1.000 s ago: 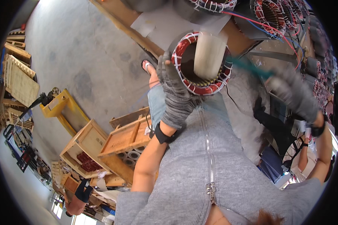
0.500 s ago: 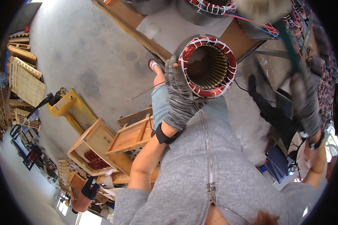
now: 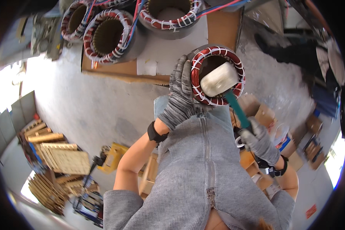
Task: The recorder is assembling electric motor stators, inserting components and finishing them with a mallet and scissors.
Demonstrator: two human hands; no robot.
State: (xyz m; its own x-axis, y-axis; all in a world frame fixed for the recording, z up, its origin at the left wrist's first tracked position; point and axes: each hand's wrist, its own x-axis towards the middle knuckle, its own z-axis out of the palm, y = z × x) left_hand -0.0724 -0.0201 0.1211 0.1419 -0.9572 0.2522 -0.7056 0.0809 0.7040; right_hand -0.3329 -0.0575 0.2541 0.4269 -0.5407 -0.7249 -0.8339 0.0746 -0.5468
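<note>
A round motor stator [image 3: 234, 63] with red copper windings tied in white cord stands in front of me at the edge of a board. My left hand [image 3: 180, 96], in a grey knit glove, grips its left outer wall. My right hand [image 3: 260, 142], also gloved, holds a mallet [image 3: 220, 78] by its green handle. The mallet's pale block head rests over the stator's opening, on the near part of the winding ring.
Three more wound stators [image 3: 107, 34] stand on the board [image 3: 218, 23] at the far side. Cardboard boxes [image 3: 264, 111] lie at my right. On the concrete floor at the left are stacked wooden pallets [image 3: 61, 157] and a yellow pallet jack [image 3: 113, 155].
The view has swung round. The mallet, raised off to the right before, has come down onto the stator's winding ring. My left hand has stayed on the stator's wall.
</note>
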